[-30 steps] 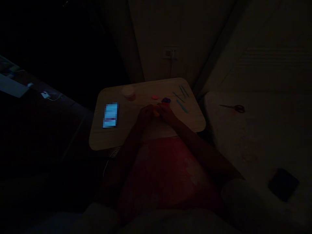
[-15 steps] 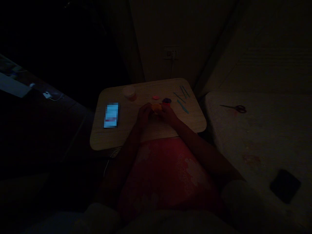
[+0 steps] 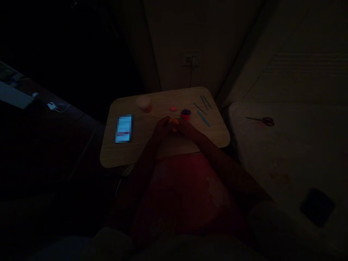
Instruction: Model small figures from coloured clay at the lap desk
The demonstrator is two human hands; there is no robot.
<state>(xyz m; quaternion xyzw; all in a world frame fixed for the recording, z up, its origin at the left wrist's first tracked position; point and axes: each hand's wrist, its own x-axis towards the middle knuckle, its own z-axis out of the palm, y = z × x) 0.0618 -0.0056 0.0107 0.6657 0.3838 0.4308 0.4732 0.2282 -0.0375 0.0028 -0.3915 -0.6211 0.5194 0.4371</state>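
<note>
Orange shows between the two hands: a small lump [image 3: 174, 123], held over the near middle of the wooden table [image 3: 116, 154]. It sits right at the fingertips, with the left hand [image 3: 162, 127] against one side and the right hand [image 3: 187, 127] against the other. Both hands are curled inward and close together, pinching the lump between them; the light is so low that I cannot tell how each finger lies, or whether the two hands touch one another. Nor can I tell whether the lump rests on the wood or is raised a little above it.

Just beyond the right hand stands a red piece [image 3: 185, 117] with a purple piece [image 3: 185, 112] on top. Beyond the lump, near these, lies a flat pink disc [image 3: 173, 108]. Farther right are four teal tools [image 3: 203, 119], three thin and one broader. Toward the far left is a tub [image 3: 144, 104] with something reddish low inside, and nearer the left edge a phone [image 3: 123, 128] lies with its screen lit. Off to the right, on a pale surface [image 3: 255, 152], are scissors [image 3: 262, 120].
</note>
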